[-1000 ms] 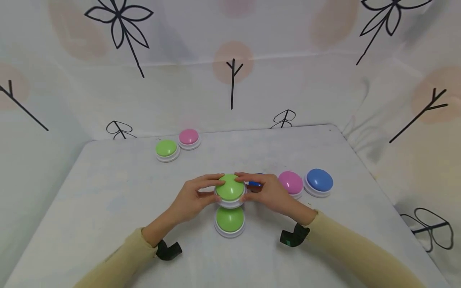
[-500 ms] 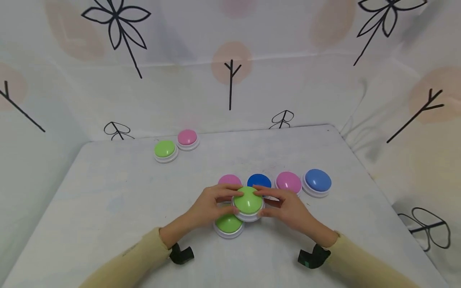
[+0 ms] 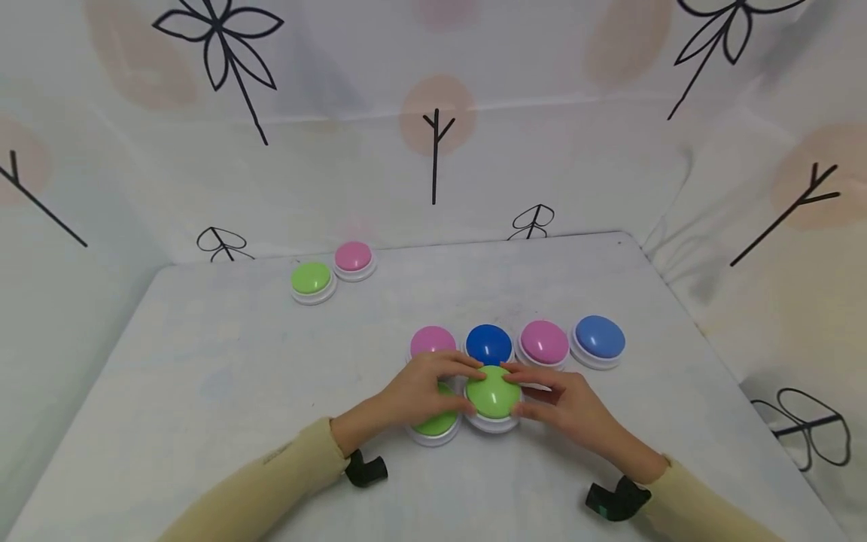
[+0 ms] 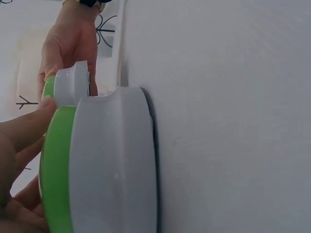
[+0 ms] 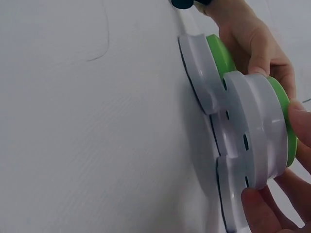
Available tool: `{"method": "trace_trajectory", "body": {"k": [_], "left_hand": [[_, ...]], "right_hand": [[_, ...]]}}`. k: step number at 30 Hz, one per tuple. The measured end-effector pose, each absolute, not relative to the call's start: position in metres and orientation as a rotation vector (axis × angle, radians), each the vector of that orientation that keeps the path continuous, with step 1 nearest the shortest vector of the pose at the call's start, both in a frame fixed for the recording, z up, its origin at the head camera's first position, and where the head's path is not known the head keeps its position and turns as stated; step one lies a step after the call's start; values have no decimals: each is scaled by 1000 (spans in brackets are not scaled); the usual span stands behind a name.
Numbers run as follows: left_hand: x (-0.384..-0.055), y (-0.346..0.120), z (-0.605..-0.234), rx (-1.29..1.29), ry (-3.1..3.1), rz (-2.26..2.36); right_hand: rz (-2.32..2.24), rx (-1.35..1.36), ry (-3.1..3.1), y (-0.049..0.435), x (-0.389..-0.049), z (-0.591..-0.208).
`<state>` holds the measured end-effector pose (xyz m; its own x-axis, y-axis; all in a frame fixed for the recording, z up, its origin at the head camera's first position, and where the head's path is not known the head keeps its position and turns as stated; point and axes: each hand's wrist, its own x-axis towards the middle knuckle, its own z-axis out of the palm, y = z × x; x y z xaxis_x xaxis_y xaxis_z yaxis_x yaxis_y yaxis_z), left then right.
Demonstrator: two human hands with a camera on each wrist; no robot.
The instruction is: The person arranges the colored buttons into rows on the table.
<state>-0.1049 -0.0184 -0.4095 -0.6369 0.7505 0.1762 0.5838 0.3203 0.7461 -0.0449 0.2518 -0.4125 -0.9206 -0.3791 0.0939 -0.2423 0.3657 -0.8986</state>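
A green dome push button (image 3: 493, 395) with a white base is held between both hands, just right of another green push button (image 3: 436, 427) on the table. My left hand (image 3: 421, 388) grips its left side, passing over the second button and partly hiding it. From the right, my right hand (image 3: 567, 400) grips the held button with fingers and thumb. In the right wrist view the held green button (image 5: 265, 128) is off the tabletop, with part of its underside showing. The left wrist view has the resting green button (image 4: 109, 165) in front, covering part of the held one.
Behind the hands, a pink button (image 3: 432, 339), a dark blue button (image 3: 488, 343), another pink button (image 3: 544, 341) and a lighter blue button (image 3: 599, 336) form a row. Farther back left are a green button (image 3: 311, 278) and a pink button (image 3: 353, 256). Patterned fabric (image 3: 325, 181) surrounds the white table (image 3: 203, 361).
Both hands have carried the green button rightward and nearer to me, from behind the resting green button to its right side. The left pink and dark blue buttons have come into view.
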Motion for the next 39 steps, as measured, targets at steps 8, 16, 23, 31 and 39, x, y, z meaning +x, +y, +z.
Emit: {"method": "trace_trajectory", "body": {"k": [8, 16, 23, 31, 39], "left_hand": [[-104, -13, -413, 1303, 2408, 1073], [-103, -11, -413, 1330, 2431, 1004], [-103, -11, -412, 1362, 2420, 1001], [-102, -9, -413, 1376, 2407, 971], [-103, -13, -410, 1350, 2384, 997]], "right_hand": [[-1548, -572, 2503, 255, -43, -418], [-1487, -661, 2519, 257, -45, -419], [-1427, -726, 2521, 258, -47, -422], [-1360, -702, 2533, 262, -47, -422], [-1323, -704, 2583, 264, -49, -415]]}}
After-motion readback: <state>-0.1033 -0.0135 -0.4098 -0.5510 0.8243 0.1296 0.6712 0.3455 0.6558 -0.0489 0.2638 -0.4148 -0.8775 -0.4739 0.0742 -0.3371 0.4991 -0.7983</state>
